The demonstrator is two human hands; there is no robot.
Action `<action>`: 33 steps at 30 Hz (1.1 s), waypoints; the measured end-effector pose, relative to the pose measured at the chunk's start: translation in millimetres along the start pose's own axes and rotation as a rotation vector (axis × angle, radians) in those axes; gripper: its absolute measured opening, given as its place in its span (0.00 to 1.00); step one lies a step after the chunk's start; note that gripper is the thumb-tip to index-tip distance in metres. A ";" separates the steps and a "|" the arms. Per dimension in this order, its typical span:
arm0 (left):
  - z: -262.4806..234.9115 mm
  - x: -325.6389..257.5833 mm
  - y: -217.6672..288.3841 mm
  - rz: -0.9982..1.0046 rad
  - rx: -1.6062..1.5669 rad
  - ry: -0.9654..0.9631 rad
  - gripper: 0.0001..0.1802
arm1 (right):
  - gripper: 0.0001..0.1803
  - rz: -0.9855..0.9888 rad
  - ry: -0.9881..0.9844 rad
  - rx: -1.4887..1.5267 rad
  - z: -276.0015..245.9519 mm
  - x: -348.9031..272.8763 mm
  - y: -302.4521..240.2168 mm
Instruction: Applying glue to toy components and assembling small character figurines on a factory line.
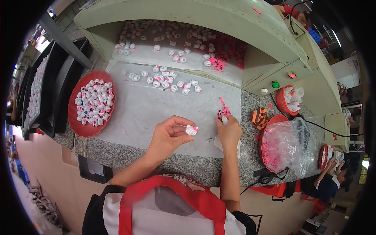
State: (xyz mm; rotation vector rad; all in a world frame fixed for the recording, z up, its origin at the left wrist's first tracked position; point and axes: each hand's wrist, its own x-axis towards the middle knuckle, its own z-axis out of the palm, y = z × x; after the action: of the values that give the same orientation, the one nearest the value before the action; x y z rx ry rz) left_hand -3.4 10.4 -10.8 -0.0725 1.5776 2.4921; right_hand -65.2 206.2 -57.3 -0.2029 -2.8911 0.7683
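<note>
Between the thumb and fingers of my left hand (168,135) is a small white figurine head (191,130) with a pink patch on it, held above the paper-covered worktop. My right hand (230,133) is closed at the right side of the paper, its fingertips at a small pile of pink pieces (223,110) with dark spots. A small whitish tip (225,120) shows at its fingers; I cannot make out what it belongs to. Several similar white heads (160,78) lie loose on the far part of the white paper (164,105).
A red scalloped tray (72,113) of white heads stands at left, beside black trays (58,117). The pale green machine (196,15) has more heads and pink pieces inside its opening. At right are a red basket (281,102), a plastic bag (291,143) over a red tray, and a black cable (333,133).
</note>
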 end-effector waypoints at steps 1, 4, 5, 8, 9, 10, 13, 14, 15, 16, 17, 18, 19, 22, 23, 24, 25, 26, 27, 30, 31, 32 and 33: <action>-0.2 0.9 -0.2 -0.021 0.018 0.021 0.16 | 0.15 -0.060 0.005 -0.112 0.3 2.9 -1.1; 0.7 1.0 -0.4 -0.017 0.059 0.027 0.15 | 0.15 -0.071 -0.030 -0.076 -3.1 4.6 2.4; 1.7 1.0 1.0 -0.017 0.060 0.030 0.15 | 0.15 -0.072 -0.033 -0.074 -3.3 4.7 3.2; 3.7 0.6 5.7 -0.026 0.064 0.035 0.15 | 0.13 -0.117 -0.030 -0.055 -2.9 4.7 4.8; 3.6 0.8 6.6 -0.013 0.061 0.043 0.15 | 0.13 -0.132 -0.029 -0.026 -3.2 4.0 4.9; 3.7 0.6 7.3 -0.001 0.058 0.050 0.15 | 0.13 -0.147 -0.028 0.003 -3.7 3.0 5.4; 4.3 1.5 4.5 0.026 0.047 0.045 0.16 | 0.10 -0.181 -0.029 0.123 -0.1 3.6 22.6; 4.5 1.1 4.5 0.029 0.049 0.050 0.16 | 0.10 -0.185 -0.032 0.127 -2.6 4.3 24.3; 5.5 1.2 4.4 0.040 0.049 0.067 0.16 | 0.09 -0.131 -0.066 0.268 -7.2 5.2 25.1; 6.7 1.5 4.2 0.051 0.050 0.083 0.16 | 0.07 -0.076 -0.100 0.407 -12.5 4.5 23.7; 7.3 3.5 3.7 0.055 0.049 0.094 0.16 | 0.07 -0.083 -0.109 0.409 -27.4 1.2 8.1; 5.7 2.4 3.0 0.048 0.097 0.104 0.16 | 0.06 -0.032 -0.235 0.668 -49.8 -9.4 -20.6; 6.4 -2.2 3.8 0.038 0.142 0.100 0.16 | 0.05 0.032 -0.352 0.922 -66.3 -23.5 -43.0; 13.9 -1.8 3.0 0.181 0.099 0.056 0.16 | 0.05 -0.220 -0.372 0.974 -67.5 -45.1 -73.5; 14.8 -2.4 2.5 0.183 0.098 0.055 0.16 | 0.05 -0.221 -0.371 0.974 -67.3 -46.6 -76.4; 15.2 -3.1 2.0 0.236 0.156 0.055 0.17 | 0.04 -0.100 -0.370 1.015 -66.9 -47.6 -78.8; 15.0 -3.3 1.9 0.290 0.214 0.056 0.17 | 0.04 0.021 -0.369 1.054 -66.6 -47.8 -80.1; 14.0 -4.1 2.1 0.290 0.214 0.059 0.17 | 0.04 0.020 -0.372 1.054 -66.1 -48.4 -79.1; 12.6 -4.9 2.5 0.322 0.235 0.046 0.18 | 0.05 -0.011 -0.330 0.994 -65.1 -48.6 -77.0; 13.8 -7.4 6.7 0.347 0.229 0.022 0.18 | 0.06 -0.028 -0.298 0.938 -62.9 -48.8 -74.1; 14.8 -8.0 8.0 0.341 0.203 0.010 0.17 | 0.07 -0.013 -0.307 0.943 -62.9 -48.8 -73.6; 12.0 -7.8 8.2 0.339 0.204 0.008 0.17 | 0.07 -0.011 -0.306 0.944 -62.4 -49.3 -73.9; 7.3 -7.2 8.8 0.282 0.097 -0.038 0.17 | 0.07 -0.019 -0.306 0.958 -62.2 -49.9 -74.6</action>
State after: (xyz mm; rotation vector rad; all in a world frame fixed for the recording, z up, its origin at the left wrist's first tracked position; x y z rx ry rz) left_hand 2.5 12.3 1.2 0.2242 1.8005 2.5950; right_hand -12.6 163.7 28.3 0.0645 -2.3819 2.1827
